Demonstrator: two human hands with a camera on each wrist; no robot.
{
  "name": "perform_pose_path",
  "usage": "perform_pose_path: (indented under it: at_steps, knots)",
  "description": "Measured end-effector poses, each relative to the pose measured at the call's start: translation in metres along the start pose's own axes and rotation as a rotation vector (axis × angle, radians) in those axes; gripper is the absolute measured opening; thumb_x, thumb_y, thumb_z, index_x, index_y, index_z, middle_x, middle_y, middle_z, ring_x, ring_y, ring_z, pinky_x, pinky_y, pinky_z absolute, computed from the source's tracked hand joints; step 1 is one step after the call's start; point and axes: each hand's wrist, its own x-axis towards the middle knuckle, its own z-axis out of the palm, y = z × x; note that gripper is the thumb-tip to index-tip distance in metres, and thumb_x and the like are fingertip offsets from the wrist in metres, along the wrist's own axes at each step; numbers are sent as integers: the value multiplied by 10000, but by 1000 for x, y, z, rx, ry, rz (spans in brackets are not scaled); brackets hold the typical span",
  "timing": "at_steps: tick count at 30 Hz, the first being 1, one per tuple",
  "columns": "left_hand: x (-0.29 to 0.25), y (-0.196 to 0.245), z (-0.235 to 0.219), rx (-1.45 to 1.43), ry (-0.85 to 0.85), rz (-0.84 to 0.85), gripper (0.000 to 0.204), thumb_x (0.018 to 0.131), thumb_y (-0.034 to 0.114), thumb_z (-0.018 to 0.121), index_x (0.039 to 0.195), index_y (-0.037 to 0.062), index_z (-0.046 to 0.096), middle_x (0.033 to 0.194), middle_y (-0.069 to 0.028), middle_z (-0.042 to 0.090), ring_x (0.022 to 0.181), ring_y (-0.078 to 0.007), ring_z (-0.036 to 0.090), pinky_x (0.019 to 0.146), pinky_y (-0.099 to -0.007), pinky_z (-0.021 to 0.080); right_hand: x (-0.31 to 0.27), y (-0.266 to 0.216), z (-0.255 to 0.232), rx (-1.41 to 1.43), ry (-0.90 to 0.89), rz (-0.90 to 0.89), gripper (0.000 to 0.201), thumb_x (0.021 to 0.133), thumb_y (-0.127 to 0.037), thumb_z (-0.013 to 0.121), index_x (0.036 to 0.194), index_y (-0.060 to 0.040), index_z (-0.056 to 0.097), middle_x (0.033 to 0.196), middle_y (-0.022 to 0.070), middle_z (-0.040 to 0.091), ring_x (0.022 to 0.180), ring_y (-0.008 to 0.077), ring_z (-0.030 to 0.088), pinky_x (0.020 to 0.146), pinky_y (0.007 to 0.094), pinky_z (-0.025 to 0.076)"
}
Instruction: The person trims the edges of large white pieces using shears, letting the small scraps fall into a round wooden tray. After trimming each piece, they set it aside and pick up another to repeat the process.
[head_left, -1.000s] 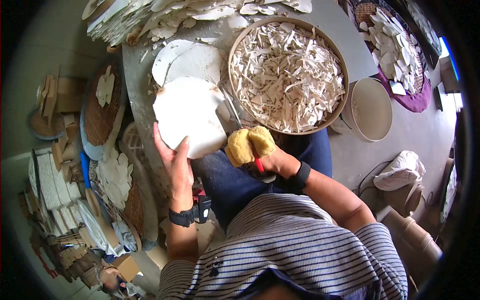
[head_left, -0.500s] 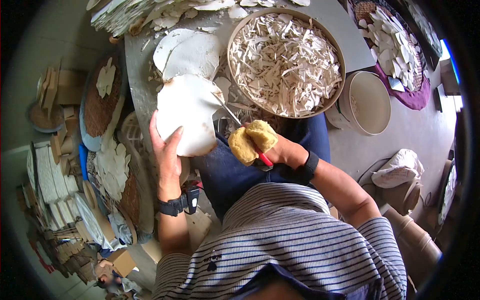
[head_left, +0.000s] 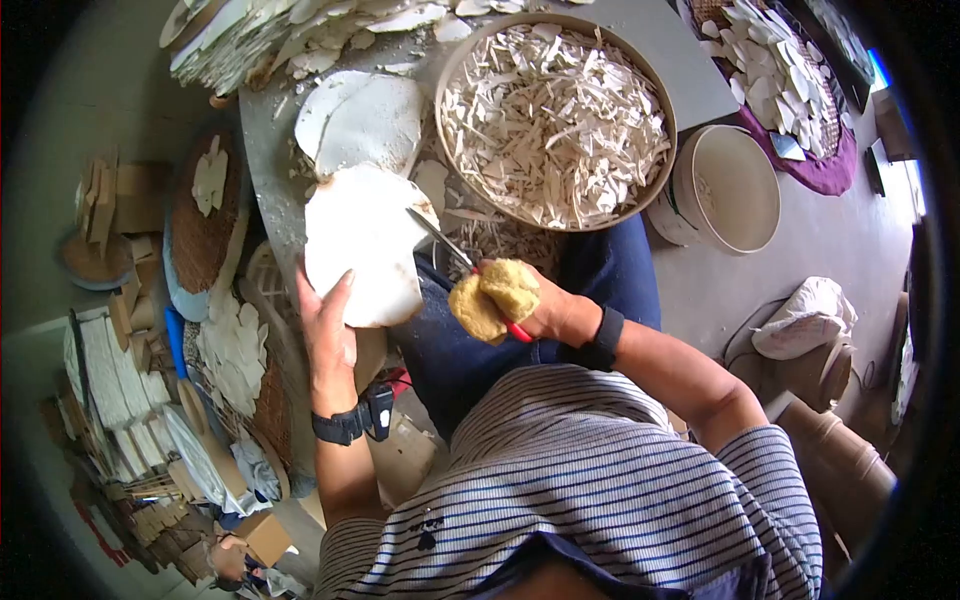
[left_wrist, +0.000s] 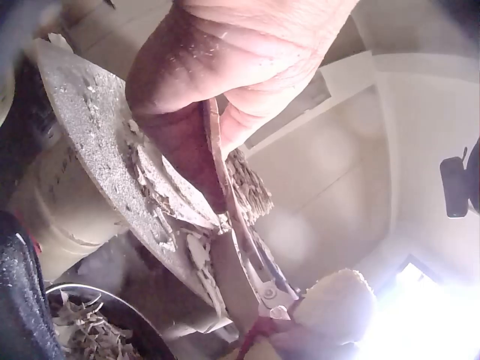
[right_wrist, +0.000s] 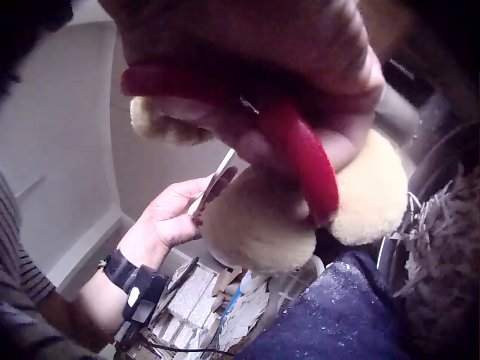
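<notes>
My left hand (head_left: 328,338) pinches a thin, stiff white sheet (head_left: 360,245) with brownish, irregular edges, thumb on its upper face. My right hand (head_left: 560,312) grips scissors (head_left: 448,243) by their red handles (right_wrist: 300,161). Fuzzy yellow pads (head_left: 510,287) sit around the fingers of that hand. The scissor blades lie across the sheet's right edge, their tip over its upper right part. In the left wrist view the sheet (left_wrist: 215,142) appears edge-on between thumb and fingers, the scissor pivot (left_wrist: 268,292) just below it.
Past the sheet, a round tub (head_left: 668,150) full of white scraps stands near the grey table (head_left: 700,85). More white sheets (head_left: 360,115) lie on the table, with a tall stack (head_left: 225,50) behind. A white bucket (head_left: 735,190) stands right; trays of white pieces (head_left: 230,345) are left.
The sheet has shifted a little left and turned slightly. The scissor blades have moved from beside its right edge to overlap its upper right part. Both hands keep their hold.
</notes>
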Motion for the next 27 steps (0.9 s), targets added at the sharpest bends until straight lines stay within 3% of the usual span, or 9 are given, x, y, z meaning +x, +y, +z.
perform_pose_path:
  at_steps: [2,4,7,10,11,13,14,25,27]
  knots:
    - [6,7,-15,-125,-86,-158,504,781,-13,572,1253,-5,395,1195,-108,488,1102,-196,475,950,-336,371,-3,-3,-5,108,7,47,320,750,-117,636,1027,-31,500,945,105,577,862,238,576,789,319,457]
    - [8,17,-27,-151,-132,-113,349,804,3,548,1150,-14,509,1143,-85,543,1056,-180,516,941,-349,379,-12,5,-7,63,7,12,360,742,-123,656,1046,-34,484,971,96,533,893,204,535,803,290,430]
    - [13,31,-39,-179,-164,36,276,784,5,570,1060,23,586,1242,-109,491,1148,-211,461,984,-385,338,-24,19,-7,-106,-24,-63,302,764,-213,564,1003,-32,531,1011,139,549,945,315,522,865,374,417]
    - [23,43,-39,124,-275,420,191,766,43,616,949,96,635,1353,-150,368,1246,-258,355,1028,-408,277,-28,17,0,208,-64,26,452,803,-214,633,1188,-55,460,1144,93,517,1059,223,506,940,315,366]
    - [29,39,-38,259,-372,622,196,779,50,563,967,85,606,1429,-145,228,1306,-275,246,1065,-409,200,-26,12,1,256,-71,45,479,828,-223,604,1242,-64,425,1250,99,465,1160,220,446,1014,318,290]
    - [26,46,-30,377,-179,555,98,789,71,563,722,123,612,1445,-104,205,1316,-295,221,1059,-408,206,-18,2,3,328,-54,-9,498,831,-227,604,1263,-75,407,1280,94,440,1188,212,419,1034,317,260]
    - [29,42,-32,538,-156,666,145,786,58,558,665,124,604,1444,-91,215,1311,-293,233,1056,-407,218,-16,0,4,363,-43,-34,509,832,-229,603,1273,-81,399,1294,92,427,1202,208,405,1043,316,245]
    - [34,32,-27,541,-128,691,170,779,98,562,632,118,644,1414,-98,287,1286,-274,289,1024,-363,280,2,-18,-11,342,-212,190,479,838,-225,603,1251,-77,408,1248,90,461,1158,201,440,1011,306,303]
    - [33,31,-26,512,-127,652,175,777,92,553,630,117,644,1411,-96,292,1290,-270,279,1026,-360,277,3,-31,-10,411,-35,143,308,825,-161,559,1099,-30,507,1081,130,545,1009,262,517,883,325,395]
